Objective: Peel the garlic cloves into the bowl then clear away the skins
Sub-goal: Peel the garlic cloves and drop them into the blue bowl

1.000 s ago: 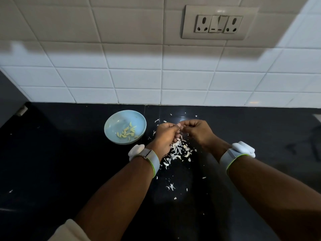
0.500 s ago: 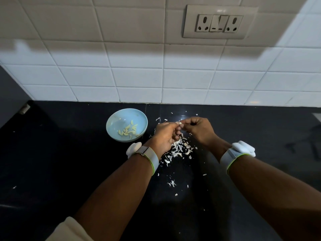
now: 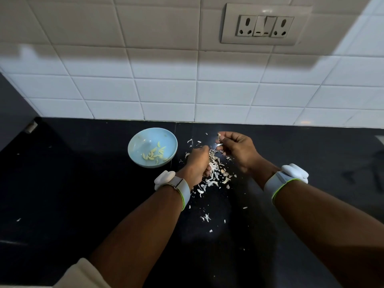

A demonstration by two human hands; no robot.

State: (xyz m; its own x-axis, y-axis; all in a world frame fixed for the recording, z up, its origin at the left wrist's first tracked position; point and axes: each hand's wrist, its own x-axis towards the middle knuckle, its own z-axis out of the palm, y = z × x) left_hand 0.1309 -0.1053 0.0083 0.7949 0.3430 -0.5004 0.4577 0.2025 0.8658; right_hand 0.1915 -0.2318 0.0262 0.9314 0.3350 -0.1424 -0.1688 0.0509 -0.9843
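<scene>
Sitting left of centre on the black counter (image 3: pixel 62 183), a pale blue bowl (image 3: pixel 143 140) holds a small heap of peeled garlic cloves (image 3: pixel 154 155) in its lower right part. Just right of the bowl, loose skins (image 3: pixel 216 175) lie scattered at the centre of the frame, with a few flecks lower down. The left hand (image 3: pixel 197 165) hangs over the skins with its fingers curled downward; what they hold, if anything, is hidden behind the hand. The right hand (image 3: pixel 236 150), slightly higher and to the right, pinches a small pale piece (image 3: pixel 219 135) at its fingertips; whether that is clove or skin is too small to tell. Both wrists carry white bands. A switch plate (image 3: pixel 264 26) at the upper right bears no readable writing.
</scene>
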